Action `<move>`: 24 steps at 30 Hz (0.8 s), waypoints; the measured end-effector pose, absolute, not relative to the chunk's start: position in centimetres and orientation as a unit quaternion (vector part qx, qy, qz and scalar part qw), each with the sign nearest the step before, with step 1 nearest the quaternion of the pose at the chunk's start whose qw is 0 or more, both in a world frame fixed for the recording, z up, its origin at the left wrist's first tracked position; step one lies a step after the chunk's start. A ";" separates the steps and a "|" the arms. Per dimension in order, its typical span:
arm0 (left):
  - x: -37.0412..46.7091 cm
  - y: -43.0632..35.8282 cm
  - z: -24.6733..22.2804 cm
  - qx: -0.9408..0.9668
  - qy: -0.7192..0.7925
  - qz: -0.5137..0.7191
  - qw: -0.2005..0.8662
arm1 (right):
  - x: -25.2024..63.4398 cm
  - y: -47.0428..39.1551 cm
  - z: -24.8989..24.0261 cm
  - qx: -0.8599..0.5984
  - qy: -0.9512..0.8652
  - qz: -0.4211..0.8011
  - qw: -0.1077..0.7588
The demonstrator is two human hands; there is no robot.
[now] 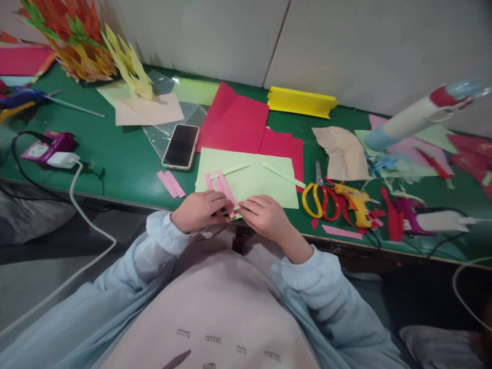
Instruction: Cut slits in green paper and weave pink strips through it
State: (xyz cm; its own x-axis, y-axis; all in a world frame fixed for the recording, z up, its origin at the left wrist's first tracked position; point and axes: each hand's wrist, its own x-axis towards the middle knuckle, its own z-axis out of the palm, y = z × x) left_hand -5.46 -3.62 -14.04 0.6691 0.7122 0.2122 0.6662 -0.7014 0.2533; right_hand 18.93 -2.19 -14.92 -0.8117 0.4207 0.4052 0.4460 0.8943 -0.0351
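Observation:
Pink paper strips (226, 187) lie side by side over a light green sheet (246, 158) near the table's front edge, with a light green strip across their upper ends. My left hand (202, 209) is closed on the lower part of these strips. From the other side, my right hand (265, 216) pinches the end of a small pale green strip at their lower ends. Another green strip (283, 175) rests loose on the sheet's right part. Two short pink strips (171, 184) lie on the table to the left.
A phone (181, 146) and red sheets (234, 120) lie behind. Yellow and red scissors (322, 197) and a yellow glue gun (357, 202) are at right. A white bottle (415, 120) stands tilted in view farther right. A purple socket block (49, 146) is at left.

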 end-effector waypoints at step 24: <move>-5.1 -3.9 -13.9 0.919 0.368 0.126 0.067 | 20.2 -1.7 -14.5 -0.319 -0.909 0.086 0.256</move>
State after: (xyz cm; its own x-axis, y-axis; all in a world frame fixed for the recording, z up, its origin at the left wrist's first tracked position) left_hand -5.07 -3.86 -13.86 0.6972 0.6932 0.1826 0.6595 -0.7201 0.2156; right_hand 20.15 -1.67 -14.53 -0.6657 0.6236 0.4099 0.5353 0.7817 -0.3200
